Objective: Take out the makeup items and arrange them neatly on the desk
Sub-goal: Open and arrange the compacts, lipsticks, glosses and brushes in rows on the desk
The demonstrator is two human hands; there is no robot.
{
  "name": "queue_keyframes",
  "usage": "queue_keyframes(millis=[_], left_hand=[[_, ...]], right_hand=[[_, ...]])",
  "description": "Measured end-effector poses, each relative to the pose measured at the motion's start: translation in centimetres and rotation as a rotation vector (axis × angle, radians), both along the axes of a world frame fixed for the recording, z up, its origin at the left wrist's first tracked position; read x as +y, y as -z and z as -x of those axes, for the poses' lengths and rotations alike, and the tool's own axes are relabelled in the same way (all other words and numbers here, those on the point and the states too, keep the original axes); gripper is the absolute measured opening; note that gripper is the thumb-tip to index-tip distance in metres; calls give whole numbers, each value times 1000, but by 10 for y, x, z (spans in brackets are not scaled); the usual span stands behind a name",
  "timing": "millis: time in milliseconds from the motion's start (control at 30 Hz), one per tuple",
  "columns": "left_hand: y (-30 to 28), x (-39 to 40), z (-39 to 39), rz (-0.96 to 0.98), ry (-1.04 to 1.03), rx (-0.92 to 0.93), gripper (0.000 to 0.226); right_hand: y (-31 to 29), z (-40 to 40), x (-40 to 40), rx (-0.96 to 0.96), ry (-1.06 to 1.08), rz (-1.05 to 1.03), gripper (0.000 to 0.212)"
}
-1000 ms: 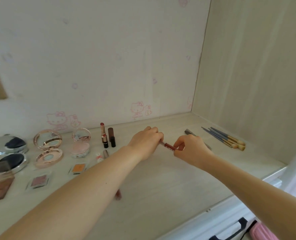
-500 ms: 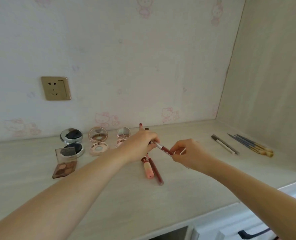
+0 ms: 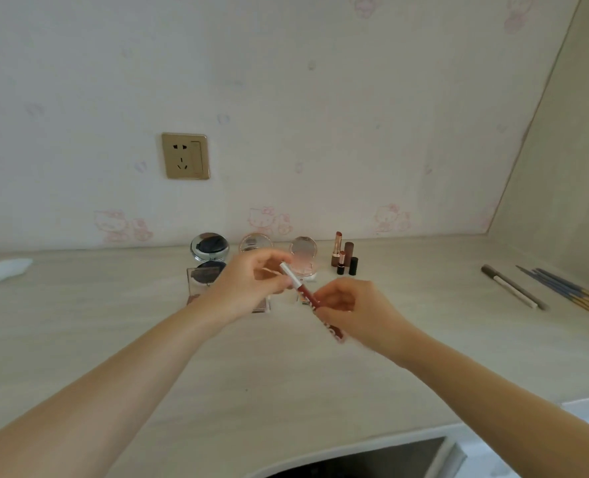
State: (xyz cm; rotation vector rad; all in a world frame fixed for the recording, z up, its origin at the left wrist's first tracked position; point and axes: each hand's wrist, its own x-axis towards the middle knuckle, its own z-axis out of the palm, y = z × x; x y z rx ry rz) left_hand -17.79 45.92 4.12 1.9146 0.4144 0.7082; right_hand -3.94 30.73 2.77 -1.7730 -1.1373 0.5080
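Left hand (image 3: pixel 251 284) pinches white end of lip pencil (image 3: pixel 301 288), right hand (image 3: pixel 350 310) grips red end, above tabletop (image 3: pixel 286 391). Risk: pencil slips, knocks upright lipsticks (image 3: pixel 344 255) at 1 o'clock.

Slim red-and-white lip pencil (image 3: pixel 298 286) (tilted, above the desk (image 3: pixel 286 367)) between both hands' fingers (image 3: pixel 324 300).
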Motion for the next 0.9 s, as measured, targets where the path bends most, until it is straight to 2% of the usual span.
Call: queue_keyframes(millis=[133,200,567,800,900], left_hand=[[10,3,13,271,-65,-140,32],[17,4,16,334,-75,-157,30],[46,-6,13,194,-145,-180,17],[46,-13,16,108,-181,-207,15],[46,-15,22,86,-187,-224,15]], right_hand=[[14,17,18,74,4,-47,13],[21,25,25,117,-8,-88,13],[44,40,42,350,17,-326,12],[48,42,40,342,-17,-348,10],[46,39,34,292,34,-372,9]])
